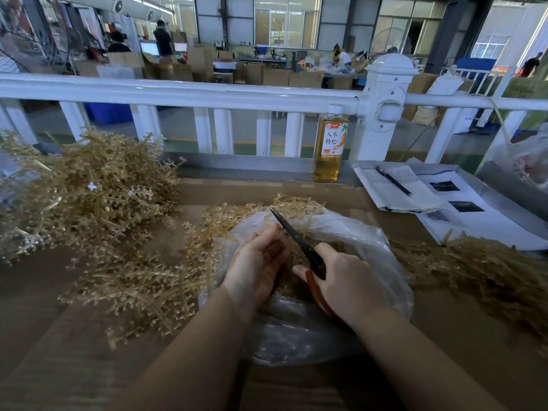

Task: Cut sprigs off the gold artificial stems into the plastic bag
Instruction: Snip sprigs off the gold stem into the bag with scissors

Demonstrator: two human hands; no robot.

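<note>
Nearest, both forearms reaching in over the open mouth of the clear plastic bag (350,232), presumably so cut pieces drop straight inside; gold sprigs (292,280) already lying in it. Right hand (344,284) clenched round the red handles of the scissors (299,241), dark blades nearly closed and angled up to the far left. Left hand (259,262) just beside the blades, fingers loosely curved over the bag's opening; whether pinching a stem, impossible to tell. Left of the bag, gold artificial stems (139,280) spread across the brown table (444,351), within easy reach; a bigger heap (89,185) farther left, more stems (486,268) at right. Farther off, a tea bottle (330,146), an open notebook (397,188) with a pen (393,180), and the white railing (207,94).
</note>
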